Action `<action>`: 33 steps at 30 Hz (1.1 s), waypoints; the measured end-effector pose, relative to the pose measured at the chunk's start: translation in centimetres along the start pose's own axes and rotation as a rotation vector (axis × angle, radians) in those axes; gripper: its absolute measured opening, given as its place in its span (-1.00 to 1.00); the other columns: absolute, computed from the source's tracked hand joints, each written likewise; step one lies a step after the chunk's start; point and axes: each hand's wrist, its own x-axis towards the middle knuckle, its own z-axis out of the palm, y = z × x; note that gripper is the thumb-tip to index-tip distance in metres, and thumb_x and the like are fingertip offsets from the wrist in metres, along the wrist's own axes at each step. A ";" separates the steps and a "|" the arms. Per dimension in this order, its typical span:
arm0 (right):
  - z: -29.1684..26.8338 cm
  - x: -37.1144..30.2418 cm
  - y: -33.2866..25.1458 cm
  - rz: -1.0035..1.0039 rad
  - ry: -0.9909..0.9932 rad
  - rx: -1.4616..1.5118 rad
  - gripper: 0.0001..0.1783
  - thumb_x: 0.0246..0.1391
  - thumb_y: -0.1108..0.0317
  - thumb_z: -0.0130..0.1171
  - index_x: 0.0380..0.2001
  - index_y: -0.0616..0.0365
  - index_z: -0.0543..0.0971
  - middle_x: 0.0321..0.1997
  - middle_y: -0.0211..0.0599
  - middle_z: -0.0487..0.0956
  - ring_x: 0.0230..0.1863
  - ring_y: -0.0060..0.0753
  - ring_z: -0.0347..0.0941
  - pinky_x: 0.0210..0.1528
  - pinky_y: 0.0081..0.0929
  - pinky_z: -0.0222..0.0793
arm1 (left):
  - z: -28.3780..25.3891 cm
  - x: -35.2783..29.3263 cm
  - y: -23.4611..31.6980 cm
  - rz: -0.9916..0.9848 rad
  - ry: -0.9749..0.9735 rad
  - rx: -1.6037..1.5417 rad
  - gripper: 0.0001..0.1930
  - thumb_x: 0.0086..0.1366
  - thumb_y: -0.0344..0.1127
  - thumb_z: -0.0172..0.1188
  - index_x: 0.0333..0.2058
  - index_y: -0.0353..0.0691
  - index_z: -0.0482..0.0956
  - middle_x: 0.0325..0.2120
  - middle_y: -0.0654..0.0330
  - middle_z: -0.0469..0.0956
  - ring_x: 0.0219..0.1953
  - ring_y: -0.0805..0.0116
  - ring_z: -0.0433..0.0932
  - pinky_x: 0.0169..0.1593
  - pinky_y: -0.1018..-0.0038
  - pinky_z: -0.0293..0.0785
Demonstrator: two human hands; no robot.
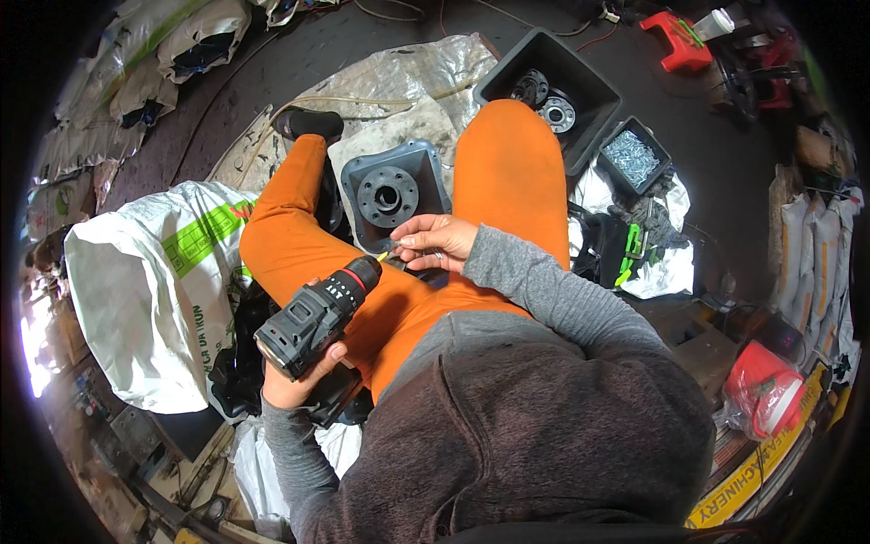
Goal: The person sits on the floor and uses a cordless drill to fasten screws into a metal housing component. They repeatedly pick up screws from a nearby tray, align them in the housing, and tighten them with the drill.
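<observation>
Drill [317, 317] well apart from grey bin's rim [584, 66]

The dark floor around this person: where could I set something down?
Dark floor looks bare between the large grey plastic tub and the bright red plastic object, and between the small grey tray of silver screws and the white sacks. Crowded: the lap, with the left hand holding a black cordless drill, and the left side, under a bulging white bag.
</observation>
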 end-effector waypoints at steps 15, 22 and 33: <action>-1.1 0.2 0.1 0.024 0.069 -0.075 -0.70 0.20 0.25 0.11 -0.07 0.17 0.52 -0.39 -0.42 0.54 -0.56 -0.72 0.40 -0.54 -0.76 0.43 | -1.5 1.1 0.5 0.100 -0.090 0.141 -0.39 0.01 -0.18 0.43 0.03 -0.28 0.46 0.10 -0.01 0.40 0.15 0.13 0.38 0.20 0.28 0.26; -1.1 5.5 1.7 -0.289 0.725 -0.022 -0.46 0.07 0.10 0.26 -0.01 0.15 0.32 -0.45 -0.50 0.38 -0.69 -0.76 0.05 -0.71 -0.68 -0.01 | -2.8 6.6 1.1 0.052 0.071 0.263 -0.66 0.11 -0.29 0.36 -0.16 -0.29 0.56 -0.29 0.17 0.60 -0.25 0.34 0.56 -0.11 0.40 0.46; -3.1 8.9 2.3 -0.429 0.616 -0.192 -0.57 0.09 0.11 0.24 -0.23 0.31 0.49 -0.32 -0.30 0.57 -0.32 -0.57 0.44 -0.24 -0.56 0.37 | -2.4 11.8 0.9 -0.190 -0.049 0.145 -0.64 0.09 -0.29 0.38 -0.13 -0.23 0.57 -0.24 0.18 0.62 -0.19 0.37 0.58 -0.08 0.42 0.48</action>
